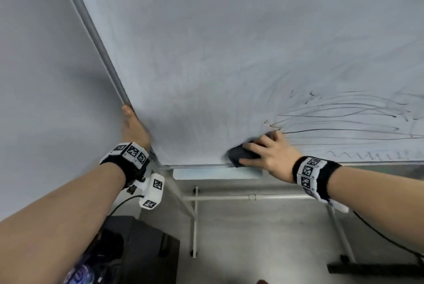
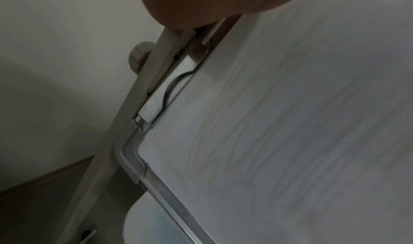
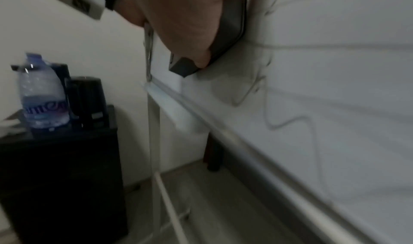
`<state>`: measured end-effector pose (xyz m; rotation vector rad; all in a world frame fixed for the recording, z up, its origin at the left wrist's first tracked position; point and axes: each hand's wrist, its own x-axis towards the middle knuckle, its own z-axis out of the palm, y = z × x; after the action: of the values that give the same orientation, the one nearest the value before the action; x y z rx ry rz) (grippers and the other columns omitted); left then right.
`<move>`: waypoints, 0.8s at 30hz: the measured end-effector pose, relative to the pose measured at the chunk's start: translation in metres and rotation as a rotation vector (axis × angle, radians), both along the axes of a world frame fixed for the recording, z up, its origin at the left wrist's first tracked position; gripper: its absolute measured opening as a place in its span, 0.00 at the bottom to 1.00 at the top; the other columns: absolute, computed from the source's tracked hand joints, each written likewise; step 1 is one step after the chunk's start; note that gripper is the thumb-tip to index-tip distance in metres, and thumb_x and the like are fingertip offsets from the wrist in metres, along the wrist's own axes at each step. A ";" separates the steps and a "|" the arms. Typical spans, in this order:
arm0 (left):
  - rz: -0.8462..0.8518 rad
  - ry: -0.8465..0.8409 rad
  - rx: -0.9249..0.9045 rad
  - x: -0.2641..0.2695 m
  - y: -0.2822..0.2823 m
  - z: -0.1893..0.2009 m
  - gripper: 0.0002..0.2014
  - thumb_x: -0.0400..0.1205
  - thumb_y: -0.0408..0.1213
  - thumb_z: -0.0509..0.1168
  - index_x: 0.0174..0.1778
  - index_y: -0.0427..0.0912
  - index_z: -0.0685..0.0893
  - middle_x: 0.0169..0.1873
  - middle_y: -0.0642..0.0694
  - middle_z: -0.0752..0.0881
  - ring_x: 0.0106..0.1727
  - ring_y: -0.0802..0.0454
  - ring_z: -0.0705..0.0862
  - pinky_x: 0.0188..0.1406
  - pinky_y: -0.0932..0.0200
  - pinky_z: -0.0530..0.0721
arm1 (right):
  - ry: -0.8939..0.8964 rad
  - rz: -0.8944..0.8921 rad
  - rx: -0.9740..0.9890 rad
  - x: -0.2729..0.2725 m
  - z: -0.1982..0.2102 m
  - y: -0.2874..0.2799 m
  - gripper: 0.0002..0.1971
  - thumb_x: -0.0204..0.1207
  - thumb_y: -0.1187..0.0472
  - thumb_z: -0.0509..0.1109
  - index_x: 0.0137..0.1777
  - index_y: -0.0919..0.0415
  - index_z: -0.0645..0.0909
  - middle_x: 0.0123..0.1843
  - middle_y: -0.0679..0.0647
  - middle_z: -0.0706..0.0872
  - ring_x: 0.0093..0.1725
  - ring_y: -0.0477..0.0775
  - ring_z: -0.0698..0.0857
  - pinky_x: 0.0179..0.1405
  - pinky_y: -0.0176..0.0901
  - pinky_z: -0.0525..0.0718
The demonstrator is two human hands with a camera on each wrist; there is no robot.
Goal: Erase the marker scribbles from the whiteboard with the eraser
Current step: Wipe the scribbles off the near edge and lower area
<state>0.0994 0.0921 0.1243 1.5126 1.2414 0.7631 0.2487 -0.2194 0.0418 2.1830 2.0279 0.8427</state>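
Observation:
The whiteboard (image 1: 229,42) fills the head view, smeared grey, with black marker scribbles (image 1: 344,118) at its lower right. My right hand (image 1: 259,148) grips a dark eraser (image 1: 238,154) and presses it flat on the board just above the bottom frame, left of the scribbles. In the right wrist view the eraser (image 3: 230,27) sits under my palm (image 3: 178,18) against the board, with wavy lines (image 3: 279,124) below it. My left hand (image 1: 134,127) holds the board's left frame (image 1: 101,47) near the bottom corner; its fingers are hidden behind the edge. The left wrist view shows only the palm (image 2: 190,4) on the frame (image 2: 127,152).
A pale marker tray (image 1: 215,173) runs under the board's bottom edge, above the stand's metal bars (image 1: 241,197). To the lower left stands a black cabinet (image 3: 60,177) carrying a water bottle (image 3: 42,95) and a black container (image 3: 87,99). A cable (image 1: 378,235) trails from my right wrist.

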 end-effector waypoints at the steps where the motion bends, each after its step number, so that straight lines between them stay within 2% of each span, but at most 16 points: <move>1: 0.012 0.015 0.031 0.003 -0.001 0.001 0.40 0.89 0.64 0.38 0.72 0.36 0.80 0.70 0.30 0.81 0.71 0.33 0.79 0.71 0.49 0.72 | -0.008 0.004 0.034 0.008 0.012 -0.006 0.32 0.63 0.66 0.75 0.67 0.41 0.83 0.65 0.56 0.85 0.54 0.60 0.76 0.46 0.54 0.68; 4: 0.029 0.067 0.125 0.007 -0.003 0.002 0.31 0.92 0.55 0.39 0.79 0.37 0.73 0.71 0.28 0.79 0.71 0.30 0.77 0.69 0.48 0.72 | -0.039 -0.057 0.429 0.032 0.102 -0.007 0.27 0.72 0.65 0.73 0.68 0.38 0.84 0.68 0.54 0.85 0.53 0.61 0.77 0.48 0.53 0.66; 6: 0.090 0.046 0.101 0.010 -0.005 0.001 0.35 0.91 0.59 0.39 0.76 0.35 0.76 0.71 0.27 0.79 0.71 0.31 0.77 0.69 0.49 0.72 | -0.005 -0.144 0.681 0.051 0.152 -0.015 0.20 0.78 0.59 0.71 0.67 0.37 0.84 0.69 0.51 0.85 0.56 0.60 0.78 0.50 0.54 0.66; 7: 0.127 0.042 0.088 0.010 -0.005 0.000 0.37 0.91 0.60 0.39 0.73 0.34 0.78 0.71 0.27 0.79 0.71 0.31 0.78 0.68 0.50 0.72 | 0.009 -0.173 0.756 0.054 0.156 -0.019 0.18 0.79 0.57 0.71 0.66 0.38 0.85 0.69 0.51 0.84 0.56 0.60 0.78 0.50 0.54 0.67; 8: 0.150 0.041 0.093 0.011 -0.007 0.002 0.37 0.91 0.60 0.39 0.72 0.33 0.79 0.70 0.27 0.80 0.70 0.31 0.78 0.67 0.50 0.73 | 0.016 -0.173 0.768 0.053 0.144 -0.024 0.18 0.78 0.57 0.71 0.66 0.38 0.86 0.69 0.51 0.84 0.56 0.61 0.79 0.50 0.54 0.67; 9: 0.159 0.050 0.112 0.011 -0.010 0.002 0.36 0.91 0.59 0.40 0.72 0.33 0.79 0.69 0.26 0.80 0.69 0.30 0.78 0.65 0.50 0.73 | 0.021 -0.142 0.687 0.049 0.114 -0.030 0.21 0.75 0.60 0.72 0.65 0.39 0.86 0.69 0.52 0.85 0.57 0.61 0.80 0.50 0.55 0.67; 11: 0.129 0.100 0.176 0.011 -0.018 0.002 0.29 0.93 0.53 0.42 0.74 0.34 0.74 0.67 0.25 0.80 0.67 0.29 0.79 0.62 0.48 0.73 | 0.033 -0.031 0.280 0.038 0.025 -0.051 0.28 0.63 0.65 0.77 0.63 0.40 0.87 0.69 0.53 0.85 0.60 0.60 0.81 0.49 0.55 0.67; 12: 0.119 0.136 0.203 0.011 -0.023 0.003 0.26 0.93 0.51 0.44 0.77 0.34 0.71 0.67 0.25 0.80 0.67 0.28 0.79 0.62 0.47 0.73 | 0.042 -0.023 0.070 0.033 -0.010 -0.064 0.30 0.59 0.66 0.79 0.61 0.40 0.87 0.68 0.53 0.86 0.60 0.60 0.82 0.48 0.54 0.67; 13: 0.111 0.162 0.221 0.011 -0.025 0.004 0.25 0.93 0.49 0.45 0.79 0.35 0.68 0.67 0.24 0.79 0.67 0.28 0.79 0.63 0.46 0.73 | 0.062 -0.040 -0.047 0.032 -0.030 -0.075 0.31 0.57 0.66 0.81 0.61 0.40 0.87 0.67 0.53 0.86 0.60 0.59 0.82 0.48 0.53 0.67; 14: 0.109 0.173 0.230 0.013 -0.027 0.005 0.24 0.94 0.48 0.46 0.80 0.36 0.67 0.67 0.23 0.79 0.67 0.27 0.78 0.63 0.45 0.73 | 0.085 -0.040 -0.066 0.034 -0.028 -0.080 0.31 0.57 0.66 0.81 0.61 0.40 0.87 0.67 0.53 0.86 0.60 0.59 0.82 0.48 0.54 0.68; 15: 0.114 0.183 0.239 0.013 -0.025 0.004 0.24 0.94 0.47 0.47 0.81 0.36 0.67 0.67 0.22 0.79 0.67 0.26 0.78 0.63 0.45 0.73 | 0.080 -0.021 0.001 0.039 -0.013 -0.077 0.30 0.59 0.67 0.79 0.61 0.40 0.87 0.68 0.52 0.85 0.61 0.59 0.81 0.48 0.55 0.68; 18: 0.121 0.184 0.244 0.013 -0.017 -0.002 0.23 0.94 0.44 0.48 0.83 0.36 0.65 0.67 0.23 0.79 0.67 0.27 0.79 0.61 0.45 0.74 | 0.019 -0.038 0.410 0.051 0.087 -0.054 0.24 0.71 0.65 0.73 0.63 0.41 0.87 0.70 0.50 0.85 0.59 0.59 0.81 0.48 0.56 0.69; 20: 0.109 0.148 0.231 0.014 -0.013 -0.004 0.22 0.93 0.39 0.49 0.82 0.35 0.65 0.65 0.23 0.80 0.67 0.26 0.79 0.54 0.48 0.72 | 0.041 -0.113 0.670 0.058 0.125 -0.043 0.18 0.76 0.61 0.72 0.62 0.41 0.88 0.70 0.49 0.85 0.58 0.60 0.80 0.50 0.55 0.67; 21: 0.100 0.138 0.223 0.013 -0.013 -0.002 0.21 0.93 0.37 0.49 0.82 0.34 0.65 0.64 0.22 0.81 0.66 0.26 0.80 0.52 0.49 0.70 | 0.067 -0.131 0.730 0.056 0.122 -0.038 0.18 0.76 0.61 0.72 0.62 0.41 0.88 0.70 0.49 0.84 0.56 0.61 0.80 0.50 0.55 0.67; 22: 0.091 0.146 0.218 0.012 -0.014 -0.001 0.21 0.93 0.36 0.48 0.81 0.33 0.65 0.64 0.21 0.80 0.66 0.26 0.79 0.51 0.49 0.70 | 0.078 -0.123 0.693 0.052 0.103 -0.037 0.19 0.75 0.62 0.72 0.62 0.41 0.88 0.70 0.50 0.85 0.55 0.61 0.80 0.49 0.55 0.67; 24: 0.063 0.183 0.227 0.009 -0.019 0.003 0.22 0.94 0.37 0.47 0.82 0.32 0.65 0.65 0.21 0.80 0.67 0.26 0.79 0.52 0.48 0.70 | 0.088 -0.044 0.379 0.036 0.033 -0.045 0.25 0.67 0.66 0.76 0.62 0.41 0.88 0.69 0.52 0.85 0.54 0.61 0.83 0.47 0.54 0.67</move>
<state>0.1079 0.0736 0.1278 1.7663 1.3798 0.8439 0.2848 -0.2642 0.0744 2.4827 1.9836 1.2336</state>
